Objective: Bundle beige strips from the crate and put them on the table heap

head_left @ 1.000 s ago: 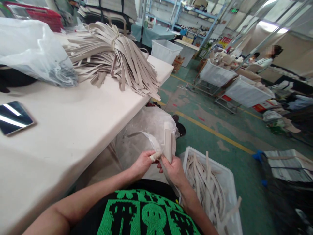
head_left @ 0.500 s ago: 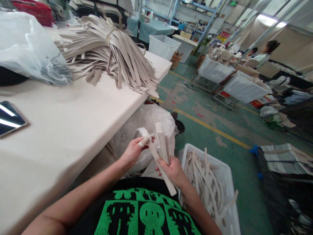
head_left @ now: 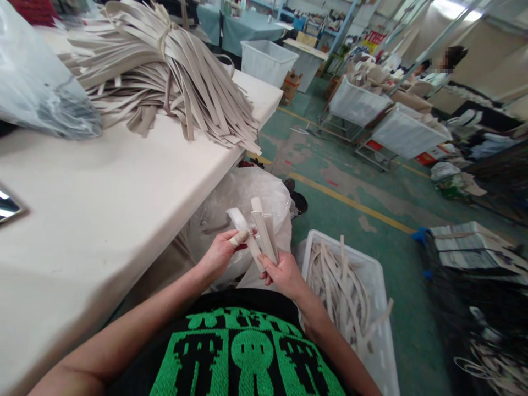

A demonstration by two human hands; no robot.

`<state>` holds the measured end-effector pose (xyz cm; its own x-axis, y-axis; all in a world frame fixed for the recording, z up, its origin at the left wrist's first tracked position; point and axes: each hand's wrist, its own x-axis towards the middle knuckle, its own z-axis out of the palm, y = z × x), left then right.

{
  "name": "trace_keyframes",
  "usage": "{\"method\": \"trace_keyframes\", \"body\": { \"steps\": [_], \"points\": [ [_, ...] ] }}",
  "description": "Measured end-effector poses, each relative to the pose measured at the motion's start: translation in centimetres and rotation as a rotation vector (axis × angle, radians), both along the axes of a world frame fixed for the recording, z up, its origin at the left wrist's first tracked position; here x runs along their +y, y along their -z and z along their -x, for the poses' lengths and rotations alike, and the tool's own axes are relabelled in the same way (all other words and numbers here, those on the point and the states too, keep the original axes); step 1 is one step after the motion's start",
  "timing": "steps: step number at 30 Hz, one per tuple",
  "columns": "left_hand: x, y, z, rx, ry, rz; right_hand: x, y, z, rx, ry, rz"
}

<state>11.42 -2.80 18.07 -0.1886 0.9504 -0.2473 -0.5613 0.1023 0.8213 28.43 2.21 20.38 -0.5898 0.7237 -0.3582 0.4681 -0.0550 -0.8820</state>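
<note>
In front of my lap, my left hand (head_left: pixel 228 246) pinches a pale strip (head_left: pixel 239 221) whose upper end sticks out past the fingers. A whitish wrap covers one of its fingertips. My right hand (head_left: pixel 281 270) grips a small bunch of beige fabric strips (head_left: pixel 265 231), which stand up out of the fist. The pale strip crosses in front of this bunch, its lower end by my right fingers. Behind both hands is a clear plastic bag (head_left: pixel 270 190). To the right, a white plastic bin (head_left: pixel 381 286) holds many loose beige strips (head_left: pixel 338 275).
On the white table (head_left: pixel 136 192) at the left lie a large tied bundle of beige strips (head_left: pixel 193 71), a filled plastic bag (head_left: pixel 45 77) and a dark glossy device (head_left: pixel 7 206). Wheeled bins (head_left: pixel 358 102) stand across the green floor, with a person beyond. Strapped stacks (head_left: pixel 470 247) are at right.
The pale strip's lower end, which hung down well below my right hand, now ends near its fingers. My hands stay close together. The whole view has shifted slightly.
</note>
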Motion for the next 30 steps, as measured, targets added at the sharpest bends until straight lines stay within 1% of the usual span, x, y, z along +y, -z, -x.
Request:
{"method": "trace_keyframes", "body": {
  "steps": [2, 3, 5, 7, 9, 10, 12, 15, 16, 17, 18, 20, 22, 23, 24, 25, 27, 29, 30],
  "points": [
    [-0.2, 0.0, -0.9, -0.025, 0.113, -0.032, 0.3, -0.1, 0.4, 0.035, 0.032, -0.055],
    [-0.3, -0.1, -1.3, -0.030, 0.137, -0.044, 0.5, -0.3, 0.6, 0.058, 0.049, -0.080],
    [-0.4, -0.4, -1.5, -0.021, 0.100, -0.035, 1.3, -0.5, 0.8, 0.110, 0.109, -0.127],
    [-0.5, -0.9, -1.1, -0.012, 0.071, 0.014, 2.3, -0.7, 0.6, 0.169, 0.208, -0.186],
    [-0.8, -1.4, -0.7, -0.039, 0.120, 0.064, 3.1, -0.6, 0.4, 0.214, 0.256, -0.244],
    [-0.9, -1.7, -0.7, -0.060, 0.171, 0.079, 3.3, -0.5, 0.4, 0.228, 0.242, -0.265],
    [-1.4, -2.1, -0.9, -0.092, 0.262, 0.087, 3.6, -0.3, 0.6, 0.249, 0.140, -0.287],
    [-1.9, -2.3, -1.8, -0.119, 0.321, 0.066, 3.4, 0.2, 1.2, 0.297, -0.040, -0.264],
    [-2.0, -2.1, -2.0, -0.123, 0.329, 0.059, 3.2, 0.4, 1.4, 0.313, -0.061, -0.238],
    [-2.1, -1.9, -2.2, -0.133, 0.341, 0.058, 3.1, 0.6, 1.6, 0.327, -0.054, -0.206],
    [-2.2, -1.5, -2.2, -0.157, 0.365, 0.071, 3.0, 0.8, 1.7, 0.338, -0.017, -0.173],
    [-2.1, -0.5, -2.3, -0.260, 0.435, 0.155, 2.8, 1.1, 1.8, 0.358, 0.107, -0.098],
    [-1.7, 1.0, -2.2, -0.412, 0.450, 0.292, 2.6, 0.9, 1.5, 0.396, 0.221, -0.008],
    [-1.5, 1.8, -2.0, -0.480, 0.416, 0.366, 2.4, 0.7, 1.1, 0.419, 0.254, 0.041],
    [-1.1, 2.6, -1.8, -0.533, 0.346, 0.432, 2.2, 0.4, 0.5, 0.439, 0.263, 0.091],
    [-0.7, 3.4, -1.4, -0.574, 0.247, 0.484, 2.0, 0.0, -0.2, 0.448, 0.242, 0.140],
    [0.3, 5.0, 0.0, -0.612, -0.001, 0.547, 1.4, -1.0, -2.0, 0.419, 0.139, 0.233],
    [1.2, 6.2, 1.9, -0.584, -0.247, 0.539, 0.8, -1.9, -4.0, 0.350, 0.021, 0.315],
    [1.6, 6.6, 3.0, -0.552, -0.337, 0.515, 0.6, -2.3, -4.8, 0.317, -0.020, 0.347]
  ]
}}
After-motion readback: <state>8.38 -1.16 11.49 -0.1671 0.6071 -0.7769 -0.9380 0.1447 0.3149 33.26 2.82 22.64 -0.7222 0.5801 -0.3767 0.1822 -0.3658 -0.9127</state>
